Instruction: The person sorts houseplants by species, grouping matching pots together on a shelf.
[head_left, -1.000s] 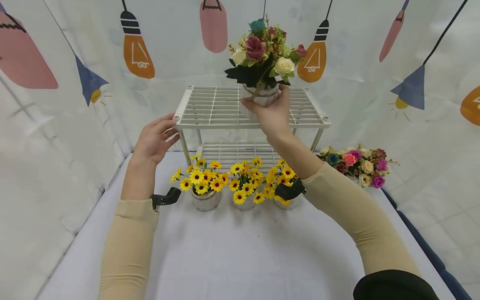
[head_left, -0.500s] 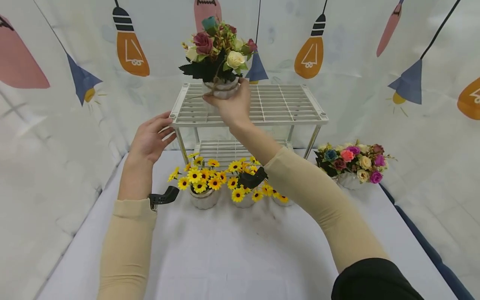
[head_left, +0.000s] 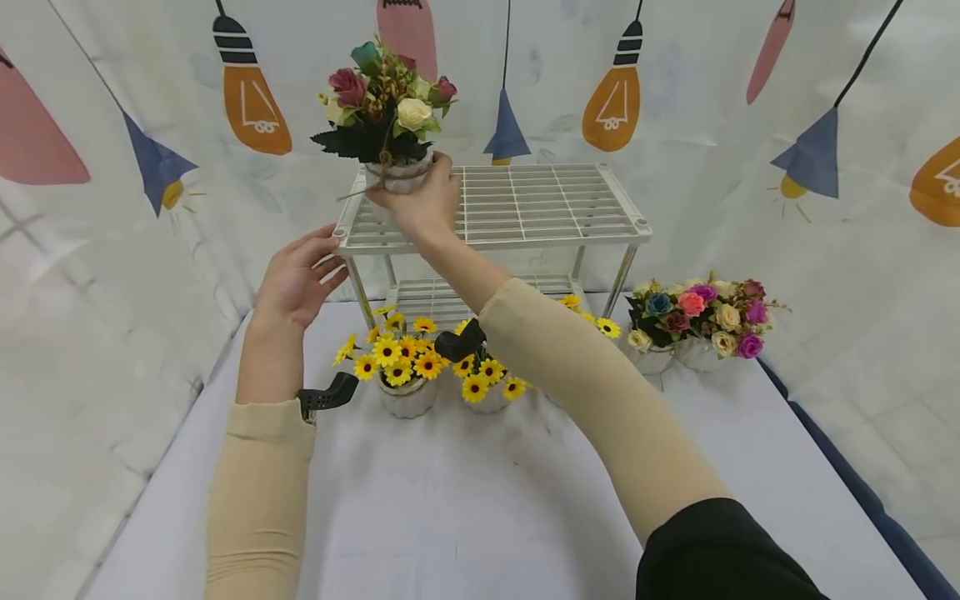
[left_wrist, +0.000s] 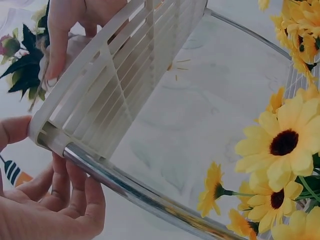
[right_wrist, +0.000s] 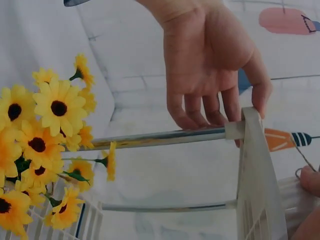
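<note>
Right hand [head_left: 423, 196] gripping the potted roses [head_left: 386, 121] at the left end of the white rack's top shelf [head_left: 525, 244]
From my remote seat I see its thumb and fingers curled round the pale pot, twine tied about it — I cannot tell whether the pot touches the shelf. I see the left hand [head_left: 292, 279] pinching the rack's near left corner, thumb on top, fingers against the metal post [left_wrist: 110, 172]. On the near side, two pots of yellow flowers [head_left: 405, 367] stand on the white table [head_left: 420, 500], with more yellow blooms [head_left: 607, 327] partly hidden behind the right sleeve [head_left: 600, 392]. To the right of the rack I see mixed flowers [head_left: 697, 317] in pale pots
</note>
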